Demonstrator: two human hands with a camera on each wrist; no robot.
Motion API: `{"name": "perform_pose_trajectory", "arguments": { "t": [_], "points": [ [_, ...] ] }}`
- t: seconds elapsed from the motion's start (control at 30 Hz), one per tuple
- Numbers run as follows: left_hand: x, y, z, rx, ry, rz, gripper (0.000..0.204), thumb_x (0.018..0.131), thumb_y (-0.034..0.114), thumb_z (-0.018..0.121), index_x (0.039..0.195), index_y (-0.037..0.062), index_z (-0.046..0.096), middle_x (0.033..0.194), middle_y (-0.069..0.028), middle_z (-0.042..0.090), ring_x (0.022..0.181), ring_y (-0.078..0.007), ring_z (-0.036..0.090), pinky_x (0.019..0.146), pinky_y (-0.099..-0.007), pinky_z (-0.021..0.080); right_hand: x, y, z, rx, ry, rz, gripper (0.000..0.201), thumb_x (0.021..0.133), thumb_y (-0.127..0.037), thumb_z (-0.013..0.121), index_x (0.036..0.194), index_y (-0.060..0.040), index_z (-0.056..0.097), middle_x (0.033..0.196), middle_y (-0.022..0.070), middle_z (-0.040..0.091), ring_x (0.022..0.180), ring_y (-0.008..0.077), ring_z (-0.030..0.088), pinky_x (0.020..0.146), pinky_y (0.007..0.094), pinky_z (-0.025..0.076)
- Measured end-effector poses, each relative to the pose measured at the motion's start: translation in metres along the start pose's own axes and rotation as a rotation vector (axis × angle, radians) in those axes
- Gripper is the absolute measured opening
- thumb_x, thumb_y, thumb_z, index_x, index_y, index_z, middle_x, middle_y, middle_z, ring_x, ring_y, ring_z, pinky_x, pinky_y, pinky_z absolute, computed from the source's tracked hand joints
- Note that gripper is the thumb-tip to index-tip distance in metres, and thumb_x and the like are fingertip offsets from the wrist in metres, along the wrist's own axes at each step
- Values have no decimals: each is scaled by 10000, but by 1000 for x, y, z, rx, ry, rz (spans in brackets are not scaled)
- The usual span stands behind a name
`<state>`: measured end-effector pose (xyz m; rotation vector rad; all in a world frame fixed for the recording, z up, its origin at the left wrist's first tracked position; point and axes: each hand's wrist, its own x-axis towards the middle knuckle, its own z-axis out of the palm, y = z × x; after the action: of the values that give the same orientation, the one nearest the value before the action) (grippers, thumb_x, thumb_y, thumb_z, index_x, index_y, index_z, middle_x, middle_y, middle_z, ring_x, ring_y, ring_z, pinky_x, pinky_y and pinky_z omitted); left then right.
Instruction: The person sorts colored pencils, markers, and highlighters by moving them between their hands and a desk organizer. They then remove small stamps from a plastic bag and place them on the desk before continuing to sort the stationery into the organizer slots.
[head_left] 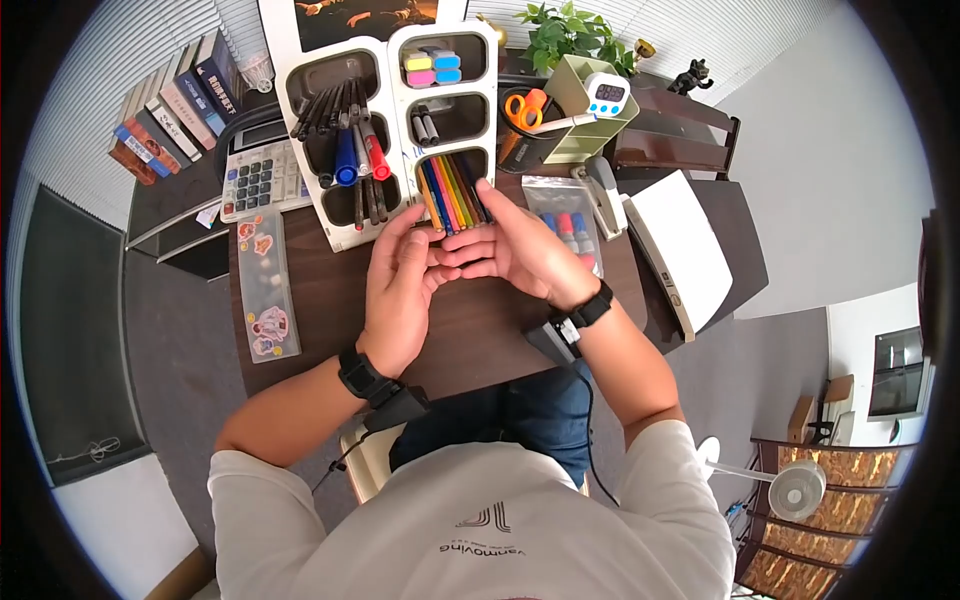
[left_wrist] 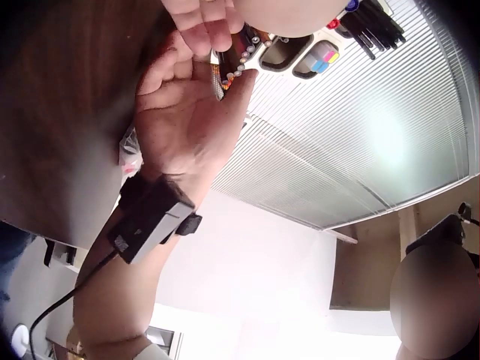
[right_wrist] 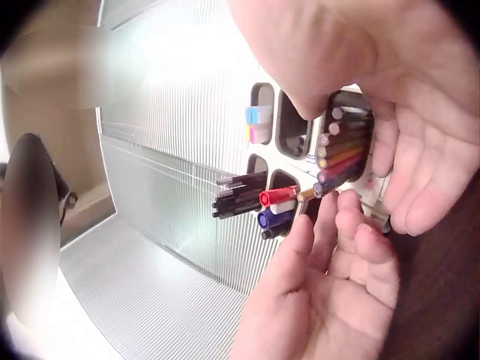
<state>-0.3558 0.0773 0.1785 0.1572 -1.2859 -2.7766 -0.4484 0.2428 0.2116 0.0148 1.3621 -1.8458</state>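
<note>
Colored pens [head_left: 452, 195] lie side by side in the lower right compartment of a white organizer [head_left: 395, 195]. My left hand [head_left: 398, 290] is at their lower left, fingers loosely bent. On the other side is my right hand [head_left: 530, 250], its thumb along the right edge of the pens and its fingers extended below their ends. The fingertips of both hands meet or nearly meet under the pens. In the right wrist view, the pen ends [right_wrist: 324, 162] show between the right hand [right_wrist: 427, 142] and the left hand [right_wrist: 322, 292]; neither is curled round a pen.
Black, blue and red markers [head_left: 346, 155] fill the left compartments; highlighters [head_left: 432, 68] sit at top right. A calculator [head_left: 262, 182] and sticker-covered case [head_left: 265, 290] lie left. Rightward are a pen holder with scissors [head_left: 524, 108], a bag of markers [head_left: 565, 215], a stapler [head_left: 602, 195] and a white box [head_left: 680, 250].
</note>
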Motion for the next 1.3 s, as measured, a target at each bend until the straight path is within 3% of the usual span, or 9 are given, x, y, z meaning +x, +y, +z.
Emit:
{"name": "perform_pose_trajectory", "arguments": {
  "t": [0.47,0.63,0.77,0.8,0.83,0.9,1.0,1.13,1.3],
  "points": [
    [2,7,1,137,-114,-17,347,1134,196,433,1424,24,518,1088,-78,673,888,-140,642,809,-304,539,23,8,5,422,-194,130,227,1058,-299,591,1132,-89,638,973,47,696,842,180,659,760,360,547],
    [-1,10,-22,227,-254,-179,223,1112,267,501,1214,71,526,964,-80,680,769,-120,626,702,-275,496,-28,32,6,142,-78,-34,300,1070,-333,572,1178,-59,628,1174,91,706,1043,204,686,859,331,529],
    [-8,8,-4,369,-170,-285,286,1082,291,569,1252,64,539,1064,-84,677,898,-125,637,790,-289,509,-77,49,13,-319,-11,-53,321,1082,-310,560,1176,-14,639,1097,55,679,1026,151,643,874,311,510],
    [-9,6,-2,386,-279,-212,307,1067,279,600,1264,52,539,1139,-95,663,995,-133,625,868,-302,505,-83,57,17,-419,12,-165,307,1059,-320,585,1085,-16,623,916,38,638,839,128,599,762,274,497],
    [-10,6,1,404,-387,-139,331,1051,266,630,1275,40,540,1214,-106,650,1092,-141,613,945,-314,501,-91,51,24,-669,55,-209,284,1032,-270,621,1104,4,605,876,98,662,781,204,658,736,345,532],
    [-15,7,6,398,-389,-144,354,1036,241,654,1287,14,548,1356,-133,600,1241,-170,558,1079,-357,453,-88,71,27,-1033,209,-597,294,969,-219,689,1134,3,590,903,169,680,801,321,697,728,427,556],
    [-11,5,2,477,-571,69,216,1063,166,580,1209,8,567,1295,-183,656,1319,-264,565,1117,-427,454,-77,82,33,-1246,347,-755,399,912,-195,741,1223,-9,577,939,198,693,861,395,692,731,478,564],
    [-17,14,10,438,-451,85,106,1076,75,514,1146,12,563,1176,-182,695,1259,-307,629,1093,-441,496,-67,86,36,-1165,409,-856,435,883,-189,774,1250,-30,603,1005,188,695,851,392,694,717,464,573],
    [-13,23,3,664,-504,287,92,1057,47,546,1139,8,567,1071,-141,691,1058,-217,685,970,-358,543,-75,85,32,-835,446,-829,426,855,-149,831,1231,-45,661,1107,129,672,704,216,645,633,331,543]
  ]
}}
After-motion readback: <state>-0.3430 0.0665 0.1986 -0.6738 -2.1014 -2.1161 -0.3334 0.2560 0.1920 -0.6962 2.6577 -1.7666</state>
